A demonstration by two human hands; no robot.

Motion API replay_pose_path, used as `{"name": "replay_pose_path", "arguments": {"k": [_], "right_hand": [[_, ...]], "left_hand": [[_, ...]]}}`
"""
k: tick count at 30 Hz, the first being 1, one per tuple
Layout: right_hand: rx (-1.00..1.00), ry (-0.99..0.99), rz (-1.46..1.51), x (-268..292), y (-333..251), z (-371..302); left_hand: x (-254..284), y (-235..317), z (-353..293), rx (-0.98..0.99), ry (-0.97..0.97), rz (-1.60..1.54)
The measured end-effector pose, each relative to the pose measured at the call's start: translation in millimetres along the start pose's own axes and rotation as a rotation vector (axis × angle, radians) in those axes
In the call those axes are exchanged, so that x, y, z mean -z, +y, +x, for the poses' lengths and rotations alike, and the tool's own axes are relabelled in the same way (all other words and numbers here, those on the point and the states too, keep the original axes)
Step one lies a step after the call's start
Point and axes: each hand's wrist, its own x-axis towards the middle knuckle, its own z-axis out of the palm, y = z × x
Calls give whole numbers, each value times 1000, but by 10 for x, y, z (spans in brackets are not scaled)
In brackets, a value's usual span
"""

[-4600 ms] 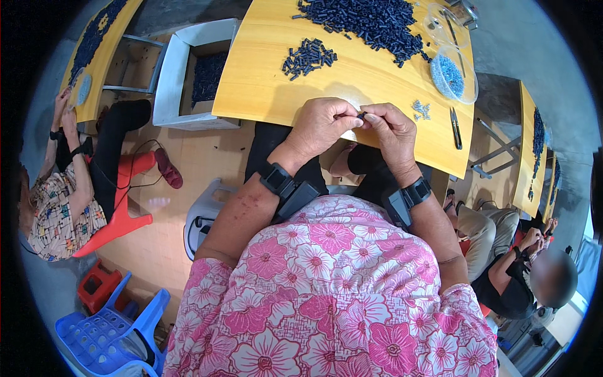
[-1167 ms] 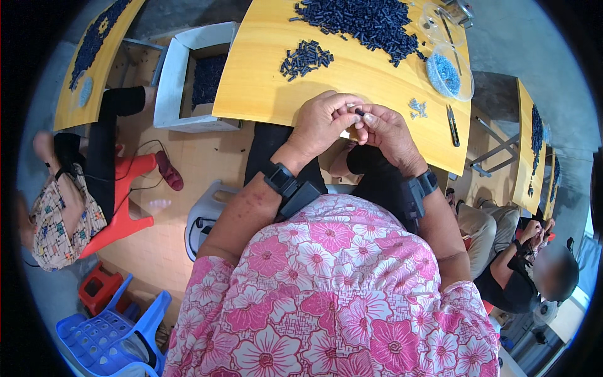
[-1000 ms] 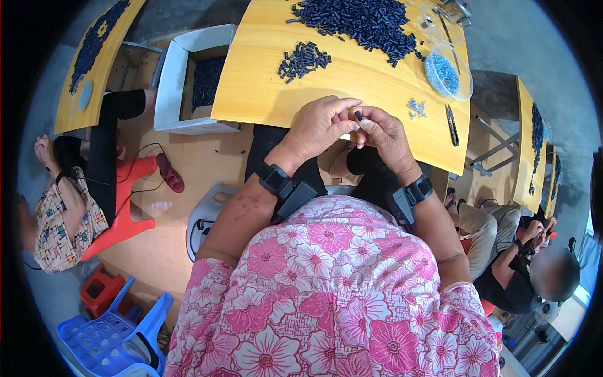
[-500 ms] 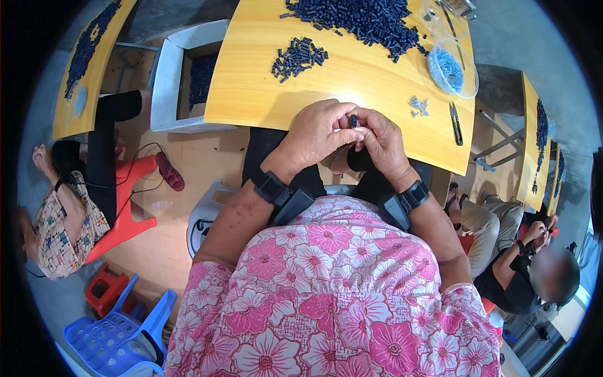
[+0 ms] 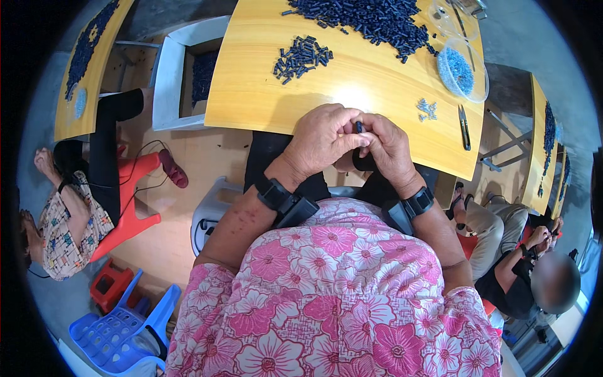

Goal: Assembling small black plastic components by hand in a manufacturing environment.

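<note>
Over the table's near edge my left hand [image 5: 321,137] and my right hand [image 5: 388,146] meet, fingertips pinched together. Between them shows a small dark blue cylindrical piece [image 5: 358,127]; both hands are closed on it, and its lower part is hidden by my fingers. Ahead on the yellow table [image 5: 251,94] lies a small pile of like dark blue pieces [image 5: 303,60], with a much larger heap [image 5: 370,22] behind it. To the right of my hands are a few small clear pieces [image 5: 427,109] and a pair of dark thread snips [image 5: 464,127].
A clear round tub [image 5: 462,70] of light blue bits stands at the table's right edge. Left of the table is a white box [image 5: 164,81] with dark pieces inside. People sit at other tables on both sides. A blue plastic chair [image 5: 116,333] stands lower left.
The whole view has shifted slightly, so the table and my hands appear a little further right. Both hands keep their pinch on the dark blue piece.
</note>
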Motion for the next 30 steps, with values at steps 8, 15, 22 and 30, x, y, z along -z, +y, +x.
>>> {"name": "replay_pose_path", "arguments": {"k": [8, 15, 22, 30], "right_hand": [[31, 15, 11, -10, 216, -25], [39, 49, 189, -15, 142, -25], [-179, -84, 992, 208, 169, -99], [-228, -172, 1435, 294, 89, -338]], "left_hand": [[-73, -17, -20, 10, 50, 40], [-30, 1, -24, -11, -10, -109], [-19, 27, -34, 44, -20, -193], [-61, 36, -30, 52, 33, -130]]}}
